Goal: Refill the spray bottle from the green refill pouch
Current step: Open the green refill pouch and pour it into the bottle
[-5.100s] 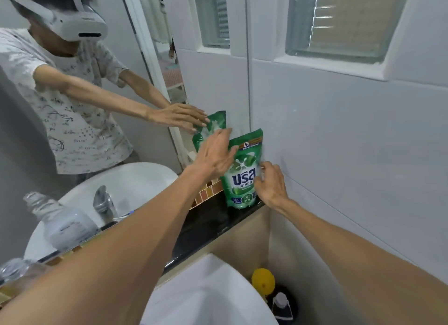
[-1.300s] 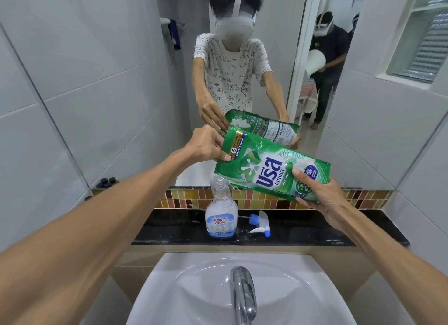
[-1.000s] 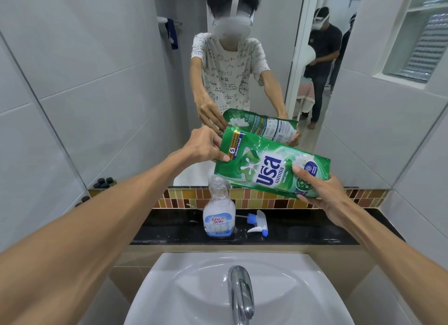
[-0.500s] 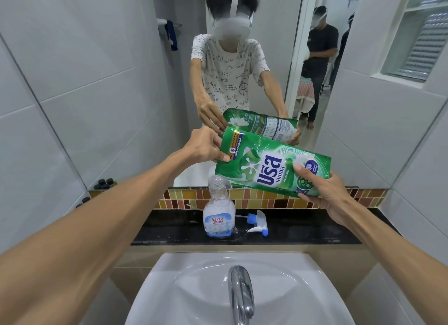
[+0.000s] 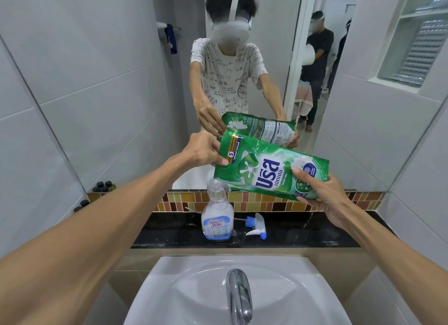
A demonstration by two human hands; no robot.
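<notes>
Green refill pouch point(image 5: 269, 172) tilted above open spray bottle point(image 5: 217, 218); both hands' grip closed on pouch: L hand point(image 5: 202, 151) top, R hand point(image 5: 322, 194) bottom.

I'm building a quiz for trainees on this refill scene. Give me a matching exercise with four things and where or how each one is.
1. green refill pouch
2. clear plastic spray bottle
3. blue-and-white trigger sprayer head
4. chrome tap

a. lying on the black ledge
b. held tilted in both hands
c. over the white basin
d. upright, neck open

Pairs: 1-b, 2-d, 3-a, 4-c
</notes>
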